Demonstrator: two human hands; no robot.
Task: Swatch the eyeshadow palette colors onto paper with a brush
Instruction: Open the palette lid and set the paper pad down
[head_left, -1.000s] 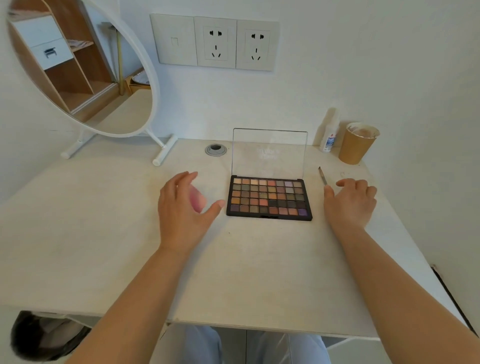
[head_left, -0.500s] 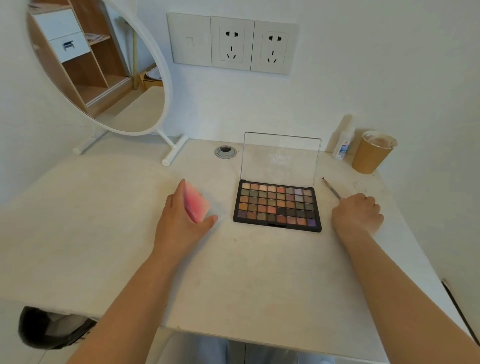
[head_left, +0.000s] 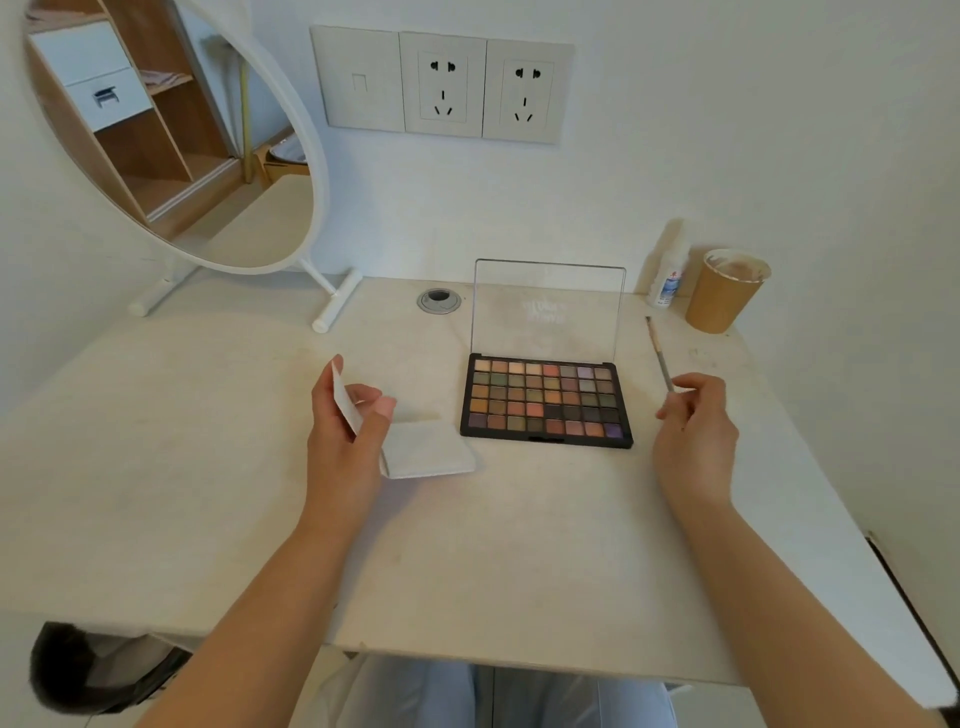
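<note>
While the left hand (head_left: 343, 431) is pinching a folded paper (head_left: 423, 449) beside the palette (head_left: 545, 400) on the bench (head_left: 208, 467), the right hand's fingers (head_left: 688, 387) are pinching the brush (head_left: 658, 353); that loose grip is risking a slip.

Soft, even daylight spread over the pale desk (head_left: 218, 467), faint shadows cast beneath the hands, slight glare caught on the palette's clear lid (head_left: 548, 306), wide-angle bending seen at the frame edges, fine detail softened throughout.
</note>
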